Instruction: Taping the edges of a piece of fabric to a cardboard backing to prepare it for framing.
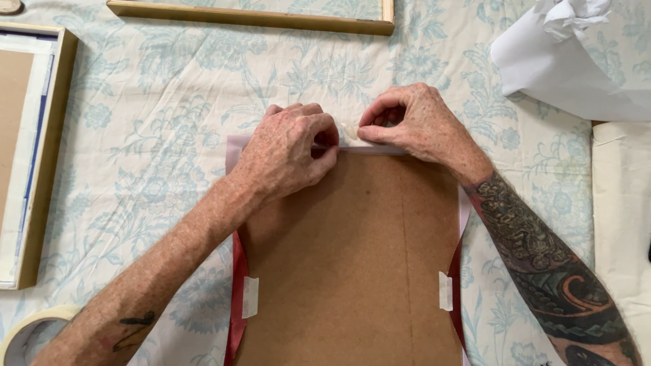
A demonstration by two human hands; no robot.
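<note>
The table (169, 135), spread with a pale blue floral cloth, carries a brown backing board (359, 257) lying flat just below the middle of the view, over a pale sheet edged in red (237, 291). Two tape tabs (250, 297) already fix the red side flaps to the board. A wooden frame (51, 156) lies at far left, another frame (251, 17) along the top, crumpled white paper (563, 61) at upper right, and a tape roll (27, 332) at lower left. Your left hand (285, 156) pinches the pale top flap (380, 150) against the board's upper edge; your right hand (413, 125) presses thumb and forefinger together on the same fold. Keep the fold tight to the edge and draw both pinches outward evenly, so that no slack puckers.
</note>
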